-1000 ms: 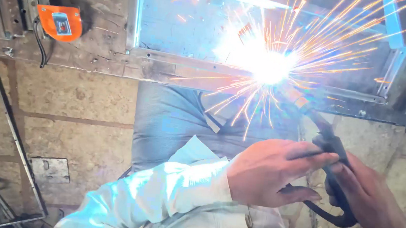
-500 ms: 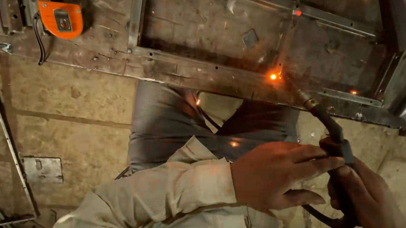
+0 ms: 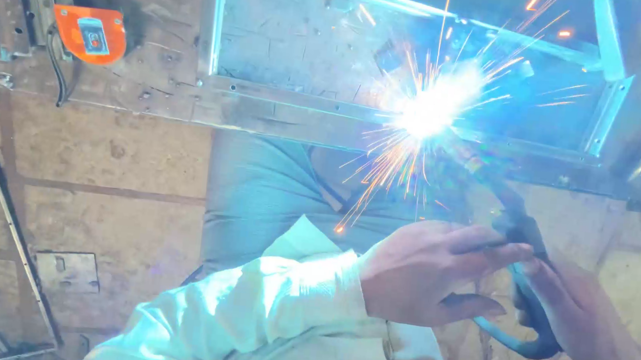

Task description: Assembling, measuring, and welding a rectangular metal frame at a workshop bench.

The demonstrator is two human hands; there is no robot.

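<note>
Gripping welding torch, right hand, left hand steadying

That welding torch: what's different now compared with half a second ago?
The welding torch is sparking again: a bright blue-white arc throws sparks over the metal frame, where half a second ago only a few embers glowed. A second ago it blazed likewise. The left hand and right hand kept their grip on the torch, barely shifting. The orange tape measure lies unmoved.
</note>
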